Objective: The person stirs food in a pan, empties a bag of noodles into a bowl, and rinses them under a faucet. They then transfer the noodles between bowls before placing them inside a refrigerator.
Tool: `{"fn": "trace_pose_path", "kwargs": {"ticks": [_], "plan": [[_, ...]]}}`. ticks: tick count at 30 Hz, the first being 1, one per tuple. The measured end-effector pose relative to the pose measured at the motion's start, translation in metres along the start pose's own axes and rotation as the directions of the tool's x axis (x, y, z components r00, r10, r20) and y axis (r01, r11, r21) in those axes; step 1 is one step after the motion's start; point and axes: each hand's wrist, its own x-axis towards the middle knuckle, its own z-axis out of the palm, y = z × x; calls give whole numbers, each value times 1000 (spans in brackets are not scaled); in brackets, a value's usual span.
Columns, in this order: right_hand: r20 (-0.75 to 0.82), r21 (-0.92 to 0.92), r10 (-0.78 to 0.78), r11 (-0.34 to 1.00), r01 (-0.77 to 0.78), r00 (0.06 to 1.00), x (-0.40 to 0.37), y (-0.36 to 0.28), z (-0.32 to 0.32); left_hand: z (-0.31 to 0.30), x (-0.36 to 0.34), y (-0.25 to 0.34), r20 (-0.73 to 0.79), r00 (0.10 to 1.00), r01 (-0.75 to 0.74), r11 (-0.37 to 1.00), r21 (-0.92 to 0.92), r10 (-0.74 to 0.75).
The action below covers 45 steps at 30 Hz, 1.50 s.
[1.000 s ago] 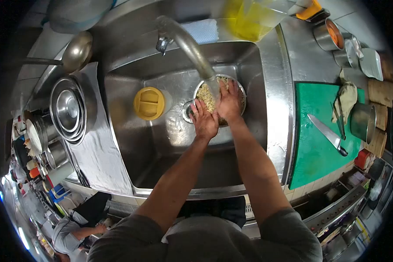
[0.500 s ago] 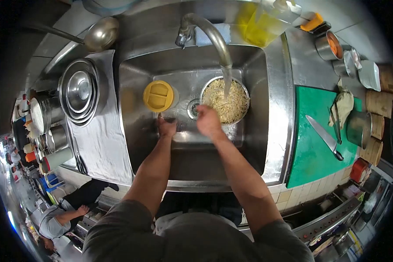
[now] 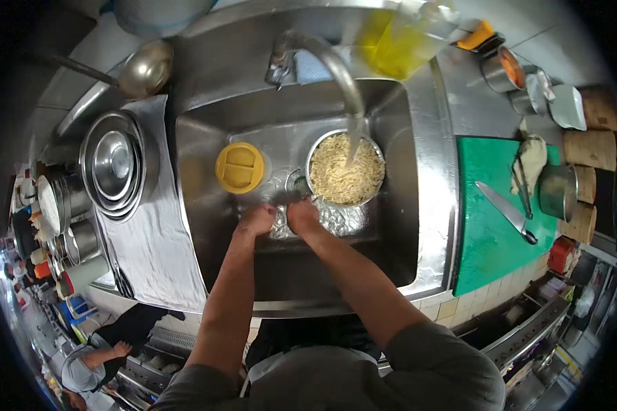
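Note:
Both hands are low in the sink, side by side with a small gap between them. My left hand (image 3: 257, 220) is closed, its fingers curled, below the yellow lid (image 3: 240, 168) of a container. What it holds, if anything, is hidden. My right hand (image 3: 302, 215) is also closed, close to the lower left rim of a round metal bowl (image 3: 311, 185); its fingertips are hidden. Pale, shredded-looking food (image 3: 346, 175) fills the bowl. A stream of water from the curved faucet (image 3: 339, 72) falls onto it. Rippling water lies on the sink floor around the hands.
The metal sink (image 3: 202, 226) surrounds all this. On the left, stacked metal bowls (image 3: 113, 164) stand by a white cloth (image 3: 154, 253). To the right, a knife (image 3: 504, 209) and tongs (image 3: 522, 185) lie on a green cutting board (image 3: 480, 253). A person (image 3: 92, 359) is at lower left.
My right hand has moved left and down, away from the bowl's side, toward my left hand. My left hand has shifted slightly down. More rippling water shows on the sink floor. The view has shifted slightly.

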Motion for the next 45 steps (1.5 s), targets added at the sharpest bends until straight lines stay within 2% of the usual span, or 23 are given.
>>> {"fn": "trace_pose_path", "kwargs": {"ticks": [3,5,6,7,11,14,16,18,21,22,23,25,27,29,33,35,36,37,38,40,41,43,45], "plan": [[-69,252,-14,967,31,998,-31,-1,-38,-61,-24,105,-349,923,-208,973,-102,161],[-253,185,-213,947,264,944,-13,35,-23,-77,-16,168,-384,901,-347,865,-363,201],[-148,709,-148,673,210,978,-18,49,-30,-94,-25,214,-288,935,-332,798,-503,208],[-15,983,-164,176,44,986,-26,59,-38,-108,-36,255,-245,936,-351,699,-623,252],[111,907,-67,415,-74,992,-54,76,-90,-98,-9,299,46,948,-114,470,-875,315],[-107,976,145,205,76,984,-70,68,-141,-127,-56,287,7,955,-154,518,-842,296],[-128,979,219,184,88,967,-54,74,-163,-128,-55,224,-211,873,-488,797,-355,441],[-221,879,204,-382,286,954,-48,72,-177,-106,-69,148,-379,869,-395,907,-146,317],[-366,823,275,-351,447,889,-37,30,-166,-71,-109,67,-54,998,-34,999,38,36],[-285,944,161,-127,306,945,-38,11,-150,-56,-127,55,-141,989,-41,997,67,50],[-247,919,45,329,219,968,-23,-7,-126,-56,-141,51,-103,989,-88,978,187,109],[-192,279,-260,910,307,946,11,-23,-45,-43,-161,35,-143,988,-59,998,8,59],[-84,85,-268,958,275,960,116,4,120,-57,-195,41,-272,962,-78,985,-151,34],[7,-278,-504,828,486,863,13,-44,20,-83,-223,50,-443,894,-161,883,-442,-58],[-90,-99,-444,895,436,891,51,-10,82,-176,-234,-44,-766,543,-324,755,-570,-346],[337,-338,-310,841,422,889,37,-3,60,-266,-230,-82,-897,326,-84,936,-342,-298],[322,-345,-281,854,389,904,35,0,47,-303,-219,-106,-929,286,-40,966,-255,-233],[250,-297,-368,851,433,895,30,-1,38,-331,-192,-145,-997,82,139,990,29,17],[165,-247,-434,851,463,886,21,2,29,-354,-181,-156,-971,215,160,985,-66,-100],[-43,341,-226,912,226,973,-12,-4,-36,-377,-168,-173,-942,306,226,972,-69,-138],[-135,752,-39,647,128,990,-24,9,-52,-388,-158,-187,-883,458,318,946,56,-102],[-110,992,222,-41,122,969,-58,24,-116,-392,-163,-161,-834,536,435,889,143,-128],[-249,918,369,-205,340,895,-70,46,-151,-389,-159,-188,-896,443,235,969,77,-36]]}}
